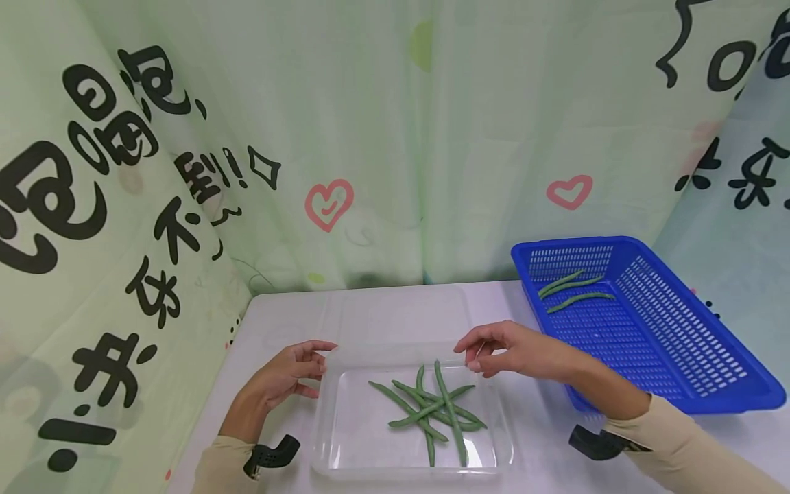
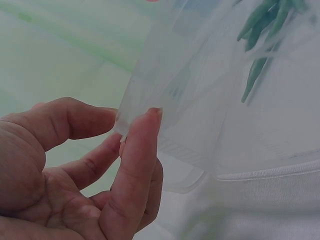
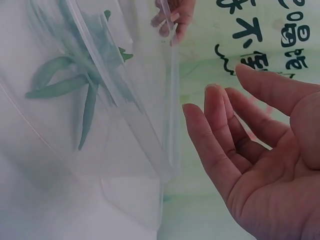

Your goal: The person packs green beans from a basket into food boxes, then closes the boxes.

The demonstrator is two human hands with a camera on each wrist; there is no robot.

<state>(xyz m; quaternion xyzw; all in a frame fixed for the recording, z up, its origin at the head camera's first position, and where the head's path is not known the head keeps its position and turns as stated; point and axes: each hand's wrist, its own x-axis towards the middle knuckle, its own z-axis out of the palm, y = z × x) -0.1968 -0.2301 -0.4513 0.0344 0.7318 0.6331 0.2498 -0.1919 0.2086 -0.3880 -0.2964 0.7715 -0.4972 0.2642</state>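
Observation:
A clear plastic box rests on the table in front of me, with several green beans lying crossed inside its outline in the head view. At the box's far left corner is my left hand. Its thumb and fingers pinch the corner edge, which shows between them in the left wrist view. My right hand hovers by the far right corner, overlapping it in the head view. From the right wrist, its fingers look loosely bent, apart from the plastic, with nothing between them.
To the right stands a blue perforated basket holding a few more beans, with my right forearm passing over its near left side. The table has a white cover. Printed curtains enclose it behind and at both sides.

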